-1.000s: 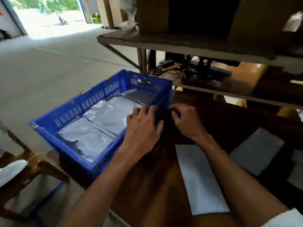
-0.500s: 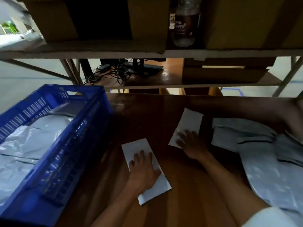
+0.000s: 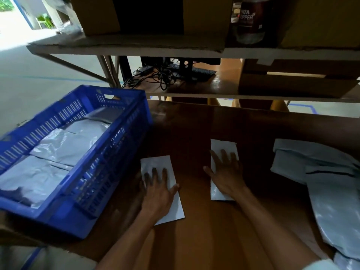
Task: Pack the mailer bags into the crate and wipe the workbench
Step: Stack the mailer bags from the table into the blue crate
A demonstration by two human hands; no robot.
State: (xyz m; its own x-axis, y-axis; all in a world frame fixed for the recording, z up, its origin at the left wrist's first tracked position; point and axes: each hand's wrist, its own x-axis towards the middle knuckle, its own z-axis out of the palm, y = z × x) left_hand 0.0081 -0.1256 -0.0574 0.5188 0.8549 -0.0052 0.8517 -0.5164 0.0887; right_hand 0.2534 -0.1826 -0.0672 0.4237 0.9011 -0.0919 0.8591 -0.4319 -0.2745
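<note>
Mailer bags under the hands: one white mailer bag (image 3: 153, 163) lay flat beneath the left grip (image 3: 157, 191), and a second white mailer bag (image 3: 224, 146) lay beneath the right grip (image 3: 227, 176).
Left grip: wide, with the fingers spread and straight, the palm pressing the bag onto the table and nothing curled round it.
Right grip: wide as well, with the fingers fanned over the upper half of its bag and the thumb off the left edge.
Crate: the blue crate (image 3: 109, 162) stood just left of the left grip, with grey mailer bags (image 3: 64, 145) lying flat inside it.
Loose pile: more grey mailers (image 3: 331, 182) were heaped at the right edge of the table, apart from both grips.
Surface: the table (image 3: 204, 230) was dark brown wood, glossy and dimly lit.
Room: a shelf (image 3: 136, 45) overhead carried cardboard boxes (image 3: 97, 14) and a dark bottle (image 3: 250, 20). A lower board held a keyboard (image 3: 194, 71) and tangled cables (image 3: 155, 76). A pale concrete floor (image 3: 39, 78) ran left toward a bright doorway (image 3: 11, 16).
Change: a second before, both grips had been at the crate's rim. Half a second before, the right bag had lain tilted with only fingertips on its near end; now it sat straighter and under the palm.
</note>
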